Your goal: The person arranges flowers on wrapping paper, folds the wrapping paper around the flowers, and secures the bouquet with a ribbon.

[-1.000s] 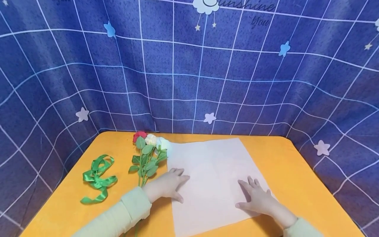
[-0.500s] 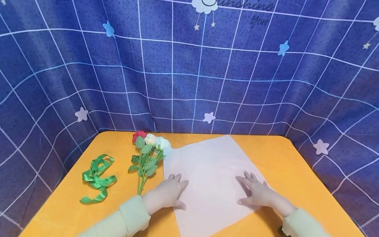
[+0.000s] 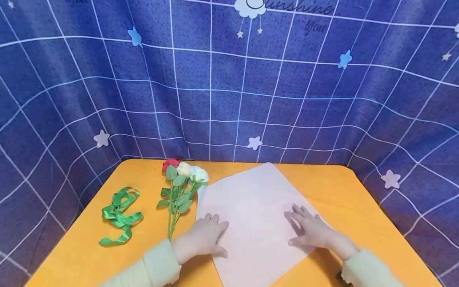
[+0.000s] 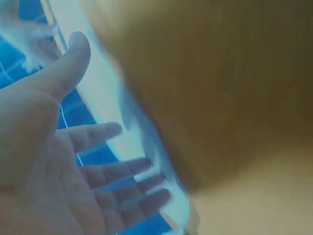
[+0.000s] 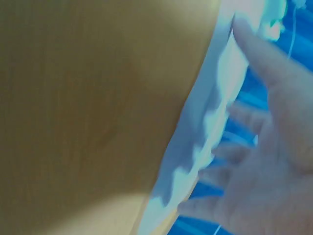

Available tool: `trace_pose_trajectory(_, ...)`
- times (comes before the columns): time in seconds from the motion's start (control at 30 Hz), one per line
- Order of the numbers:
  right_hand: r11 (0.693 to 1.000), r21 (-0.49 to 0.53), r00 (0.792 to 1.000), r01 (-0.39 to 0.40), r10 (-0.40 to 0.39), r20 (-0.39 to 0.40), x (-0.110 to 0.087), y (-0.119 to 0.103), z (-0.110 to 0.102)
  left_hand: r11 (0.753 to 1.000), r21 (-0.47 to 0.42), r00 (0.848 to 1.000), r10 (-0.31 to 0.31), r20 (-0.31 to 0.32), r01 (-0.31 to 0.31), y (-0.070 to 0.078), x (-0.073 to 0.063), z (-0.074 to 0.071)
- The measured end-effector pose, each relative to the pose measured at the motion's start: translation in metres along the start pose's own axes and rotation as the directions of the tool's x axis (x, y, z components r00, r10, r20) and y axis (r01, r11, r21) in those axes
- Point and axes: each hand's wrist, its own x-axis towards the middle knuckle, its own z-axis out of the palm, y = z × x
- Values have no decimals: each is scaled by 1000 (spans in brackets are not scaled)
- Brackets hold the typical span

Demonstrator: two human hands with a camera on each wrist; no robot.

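A large pale pinkish-white sheet (image 3: 256,215) lies turned at an angle on the orange tabletop, one corner toward the back. My left hand (image 3: 206,235) rests on its left side, fingers spread and fairly straight. On the right side my right hand (image 3: 310,229) touches the sheet with fingers extended and thumb apart. In the left wrist view the left hand (image 4: 73,147) shows its palm, fingertips at the sheet (image 4: 142,132). The right wrist view has the right hand (image 5: 264,142) likewise, fingertips at the sheet's edge. Neither hand grips anything.
Left of the sheet lie artificial roses: a red rose (image 3: 170,164), a cream rose (image 3: 183,169) and a pale blue-white rose (image 3: 199,174), with green stems and leaves (image 3: 179,195). A green ribbon (image 3: 122,217) lies farther left. A blue grid-patterned curtain (image 3: 229,99) surrounds the table (image 3: 340,191).
The sheet has turned counterclockwise under my hands, its back corner shifting left. My left hand has come slightly nearer the front edge; the right hand has moved a little. Flowers and ribbon stay put.
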Motion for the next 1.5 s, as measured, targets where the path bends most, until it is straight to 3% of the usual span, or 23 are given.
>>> trace_pose_trajectory(0.1,998,-19,993,-65,63,-96,-5,-18,1,998,-51,1000,29,-9,-30,-14,8,-5)
trace_pose_trajectory(0.17,990,-32,984,-138,134,-118,-8,-31,2,994,-94,999,47,-7,-48,-23,13,-8)
trace_pose_trajectory(0.3,949,-74,952,-306,305,-16,-16,-51,3,981,-190,998,44,45,-34,-38,18,-10)
trace_pose_trajectory(0.43,927,-95,928,-363,369,57,-21,-56,8,968,-249,994,6,106,21,-45,19,-7)
trace_pose_trajectory(0.77,940,-74,940,-332,336,53,-17,-48,10,977,-207,996,-27,88,45,-41,11,-2)
trace_pose_trajectory(1.5,987,5,985,-161,160,65,-9,-29,3,975,-179,989,-112,101,129,-17,-15,0)
